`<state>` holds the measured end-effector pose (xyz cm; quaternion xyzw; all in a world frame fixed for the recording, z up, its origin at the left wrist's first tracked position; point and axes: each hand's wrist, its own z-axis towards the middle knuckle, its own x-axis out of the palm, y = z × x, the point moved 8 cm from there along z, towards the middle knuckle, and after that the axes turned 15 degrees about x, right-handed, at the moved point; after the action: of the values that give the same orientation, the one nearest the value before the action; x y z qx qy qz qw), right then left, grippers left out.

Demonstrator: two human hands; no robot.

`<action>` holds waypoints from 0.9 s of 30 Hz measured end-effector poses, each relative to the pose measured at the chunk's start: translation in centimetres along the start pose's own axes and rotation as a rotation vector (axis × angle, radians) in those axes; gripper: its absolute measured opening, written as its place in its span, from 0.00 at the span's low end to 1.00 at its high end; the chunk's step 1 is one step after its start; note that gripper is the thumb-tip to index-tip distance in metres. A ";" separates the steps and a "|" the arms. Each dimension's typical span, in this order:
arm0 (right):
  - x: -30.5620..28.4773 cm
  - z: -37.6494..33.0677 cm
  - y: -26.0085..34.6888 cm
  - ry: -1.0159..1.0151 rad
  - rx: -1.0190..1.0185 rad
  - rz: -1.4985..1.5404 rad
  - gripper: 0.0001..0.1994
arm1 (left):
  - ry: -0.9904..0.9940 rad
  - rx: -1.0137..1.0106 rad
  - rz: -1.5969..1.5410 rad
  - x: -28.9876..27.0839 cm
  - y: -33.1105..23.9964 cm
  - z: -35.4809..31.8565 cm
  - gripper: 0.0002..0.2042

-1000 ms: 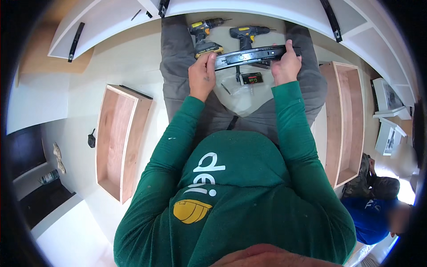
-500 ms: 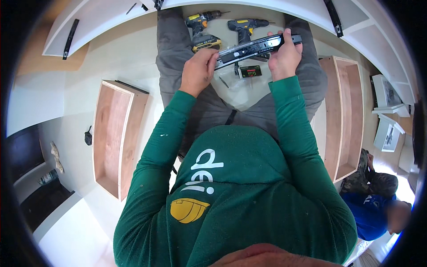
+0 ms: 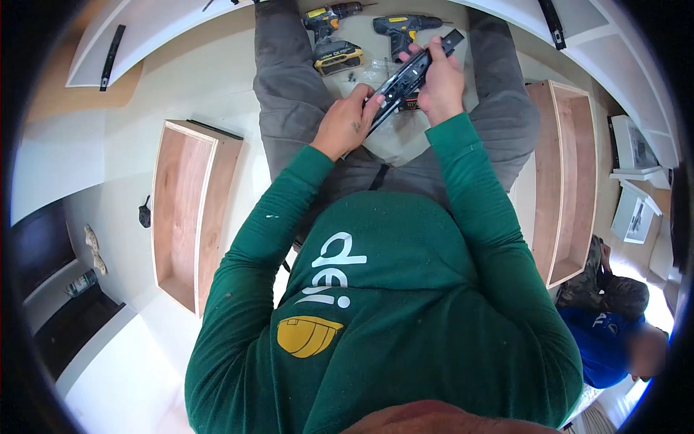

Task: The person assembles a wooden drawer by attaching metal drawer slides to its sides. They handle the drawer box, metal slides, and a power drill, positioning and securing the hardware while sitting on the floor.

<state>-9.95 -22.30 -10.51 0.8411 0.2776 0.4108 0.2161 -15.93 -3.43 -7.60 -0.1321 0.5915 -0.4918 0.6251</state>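
Note:
Both my hands are closed on a black metal drawer slide (image 3: 405, 83), held tilted between my legs with its far end up to the right. My left hand (image 3: 347, 121) grips the near end, thumb along the rail. Near the far end, my right hand (image 3: 442, 85) wraps round it, fingertips showing on the other side. Beyond the slide two cordless drills lie on the floor: a drill with a yellow and black battery (image 3: 337, 40) and a second black and yellow drill (image 3: 406, 30). A small dark box (image 3: 410, 103) is partly hidden beneath the slide.
Wooden drawer boxes stand on my left (image 3: 181, 210) and right (image 3: 567, 181). A white cabinet (image 3: 181, 29) curves across the front, with black slides fixed on its panels (image 3: 112, 58). A person in blue (image 3: 596, 336) sits at the lower right. Small screws (image 3: 352, 77) lie near the battery.
The drawer slide has turned steeper, its right end swinging up and away while its left end dropped toward me. My left hand moved slightly right and nearer; my right hand shifted left.

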 end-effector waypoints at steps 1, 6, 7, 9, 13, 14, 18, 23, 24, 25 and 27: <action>0.0 0.0 -0.2 0.003 -0.013 -0.020 0.10 | -0.010 0.003 0.055 0.1 0.1 -0.2 0.14; -0.2 -0.7 -0.5 0.036 -0.079 -0.104 0.11 | -0.049 0.069 0.238 -0.4 0.0 0.0 0.15; -0.3 -0.7 -0.8 0.053 -0.049 -0.085 0.11 | -0.030 0.068 0.236 -0.4 0.1 0.1 0.15; -0.9 -0.8 -1.1 0.041 -0.023 -0.047 0.10 | 0.011 0.066 0.230 -0.4 0.0 0.2 0.15; -1.2 -0.7 -1.9 0.110 0.069 0.079 0.11 | -0.038 0.068 0.184 -0.6 0.2 0.2 0.15; -1.1 -0.7 -2.1 0.122 0.099 0.101 0.12 | -0.059 0.073 0.186 -0.7 0.4 0.1 0.15; -0.7 -0.7 -2.5 0.058 0.184 0.283 0.15 | -0.093 -0.017 0.095 -0.5 2.0 -0.2 0.15; 0.6 -2.0 -0.1 0.052 -0.037 -0.003 0.10 | -0.358 -0.559 -0.697 1.0 5.2 -4.2 0.17; 0.4 -2.2 -0.2 0.044 -0.042 -0.025 0.10 | -0.434 -0.657 -0.810 1.4 5.3 -5.4 0.17; 0.0 -2.4 -0.3 0.022 -0.034 -0.057 0.10 | -0.504 -0.646 -0.825 1.4 4.8 -6.1 0.16; -0.8 -2.5 -1.0 0.018 0.011 -0.107 0.09 | -0.476 -0.587 -0.777 1.5 3.8 -6.6 0.17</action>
<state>-12.70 -21.78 -10.12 0.8226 0.3265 0.4044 0.2305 -20.22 -0.02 -13.08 -0.6181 0.4536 -0.4572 0.4507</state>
